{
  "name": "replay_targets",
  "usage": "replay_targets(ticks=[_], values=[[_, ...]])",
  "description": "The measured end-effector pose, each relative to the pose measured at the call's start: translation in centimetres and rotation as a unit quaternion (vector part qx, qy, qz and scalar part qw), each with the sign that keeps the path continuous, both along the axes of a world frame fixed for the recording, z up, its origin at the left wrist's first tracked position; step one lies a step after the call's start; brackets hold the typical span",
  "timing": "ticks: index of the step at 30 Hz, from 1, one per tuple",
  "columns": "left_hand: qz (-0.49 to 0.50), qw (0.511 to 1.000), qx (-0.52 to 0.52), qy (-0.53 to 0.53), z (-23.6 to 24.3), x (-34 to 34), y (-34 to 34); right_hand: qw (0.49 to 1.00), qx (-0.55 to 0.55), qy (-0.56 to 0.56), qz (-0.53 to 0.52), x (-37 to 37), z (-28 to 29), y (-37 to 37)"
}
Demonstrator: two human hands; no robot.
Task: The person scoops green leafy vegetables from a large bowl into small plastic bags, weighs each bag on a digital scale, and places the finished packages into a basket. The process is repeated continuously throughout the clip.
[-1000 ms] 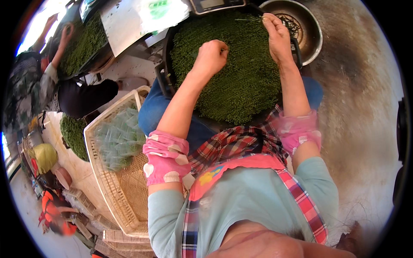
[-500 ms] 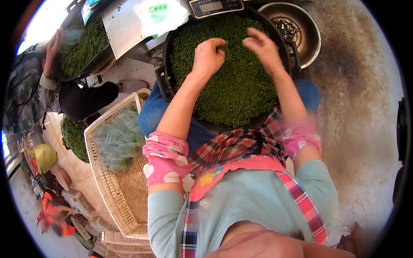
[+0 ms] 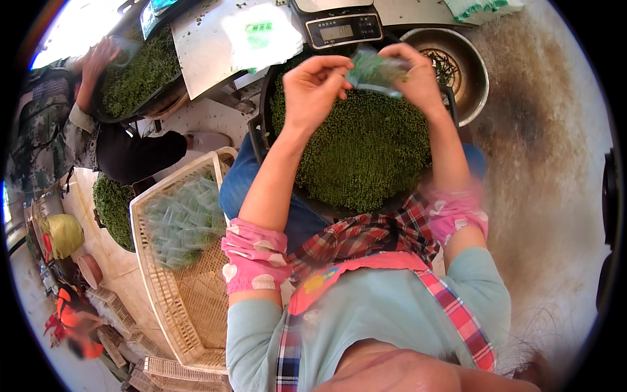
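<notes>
A small clear plastic bag (image 3: pixel 373 72) is stretched between my two hands over the far part of a black tub (image 3: pixel 256 135). The tub sits on my lap and is heaped with small green berries (image 3: pixel 366 150) like peppercorns. My left hand (image 3: pixel 315 90) pinches the bag's left edge with fingers closed. At its other side, my right hand (image 3: pixel 421 83) grips the bag between thumb and fingers. Green shows through the plastic; whether berries are inside I cannot tell.
A digital scale (image 3: pixel 343 29) stands just beyond the tub, beside stacked printed bags (image 3: pixel 261 39) on a metal table (image 3: pixel 202 59). A steel basin (image 3: pixel 475 98) is at right. Left, a plastic crate (image 3: pixel 157 294) holds several filled bags (image 3: pixel 183 222); a co-worker's hand (image 3: pixel 98 62) reaches over another tub.
The plastic bag now shows clearly, held by both hands; half a second ago the hands were apart with little visible between them. The view has shifted, showing more of the scale.
</notes>
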State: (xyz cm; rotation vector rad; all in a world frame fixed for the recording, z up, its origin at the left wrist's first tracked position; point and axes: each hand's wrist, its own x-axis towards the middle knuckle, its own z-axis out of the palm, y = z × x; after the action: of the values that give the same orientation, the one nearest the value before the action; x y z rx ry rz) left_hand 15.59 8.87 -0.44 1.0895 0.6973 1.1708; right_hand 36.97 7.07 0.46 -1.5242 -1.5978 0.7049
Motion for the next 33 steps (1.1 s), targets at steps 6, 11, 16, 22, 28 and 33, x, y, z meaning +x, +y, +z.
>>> replay_targets(ticks=[6,11,16,22,28,33], values=[[0.037,0.997,-0.018,0.064,-1.6,0.2,0.9,0.956,0.257,-0.057,-0.13,-0.2,0.7,10.4],[0.016,0.991,-0.026,0.131,-2.7,0.2,0.5,0.985,0.085,0.063,-0.134,-4.0,-0.5,10.2],[-0.009,0.975,0.035,0.217,-3.4,0.4,0.5,0.98,0.123,0.001,-0.157,-2.6,-6.9,1.2],[-0.061,0.918,0.11,0.375,-4.1,0.6,-0.6,0.961,-0.144,-0.234,0.038,-9.6,-14.7,-7.6],[-0.078,0.869,0.18,0.454,-6.6,0.6,-0.6,0.983,-0.162,-0.08,-0.016,-5.6,-15.7,-4.3],[-0.064,0.895,0.19,0.397,-7.7,0.9,-0.7,0.919,-0.245,0.301,-0.066,-3.8,-7.6,-3.2]])
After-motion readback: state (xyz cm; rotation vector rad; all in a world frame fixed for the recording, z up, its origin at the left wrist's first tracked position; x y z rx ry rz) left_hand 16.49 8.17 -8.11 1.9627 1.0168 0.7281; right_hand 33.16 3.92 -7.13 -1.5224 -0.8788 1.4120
